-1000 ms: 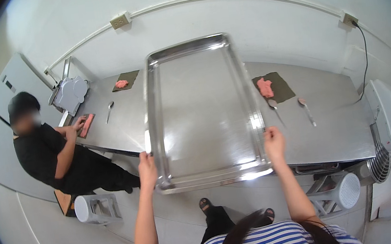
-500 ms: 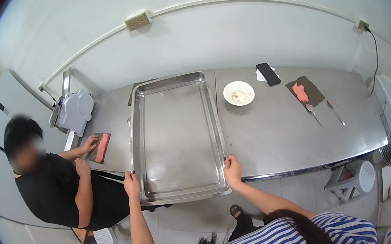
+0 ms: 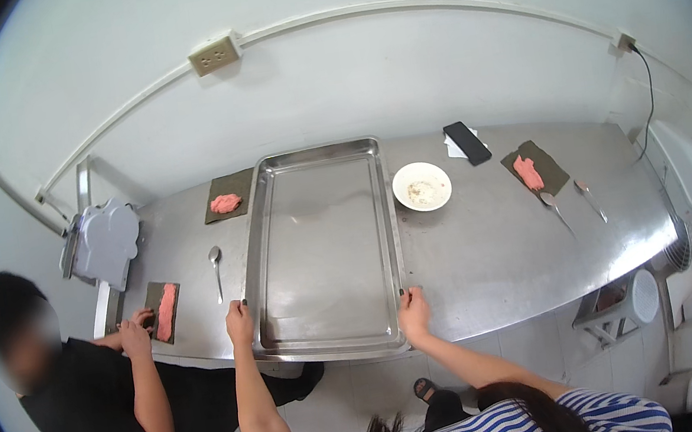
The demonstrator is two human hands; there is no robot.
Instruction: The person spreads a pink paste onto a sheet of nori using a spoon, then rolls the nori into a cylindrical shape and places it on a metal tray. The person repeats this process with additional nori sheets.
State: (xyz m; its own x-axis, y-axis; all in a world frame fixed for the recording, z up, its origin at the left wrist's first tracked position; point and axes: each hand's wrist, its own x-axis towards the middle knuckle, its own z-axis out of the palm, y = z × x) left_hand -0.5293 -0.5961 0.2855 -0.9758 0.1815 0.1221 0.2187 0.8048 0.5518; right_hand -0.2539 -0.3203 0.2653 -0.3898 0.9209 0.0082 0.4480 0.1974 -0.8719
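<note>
A large rectangular metal tray (image 3: 329,253) with a raised rim lies lengthwise on the steel table, its near end at the table's front edge. My left hand (image 3: 239,323) is closed on the tray's left rim near its front corner. On the opposite side my right hand (image 3: 414,312) grips the right rim, also close to the front. Nothing lies inside the tray. Left of it are a spoon (image 3: 216,268) and a dark sheet (image 3: 217,214) bearing a mound of pink paste (image 3: 226,203). A white bowl (image 3: 422,188) with pale residue stands just right of the tray.
At the left, a person in black (image 3: 83,408) has both hands at another dark sheet with a pink strip (image 3: 167,312). A third sheet (image 3: 545,160), two spoons and a black phone (image 3: 467,142) lie right. A white machine (image 3: 105,243) stands far left; a stool (image 3: 637,300) is below right.
The tray has come down lower onto the table, both my hands still on its rims. The left spoon and the back left sheet with pink paste now show beside it.
</note>
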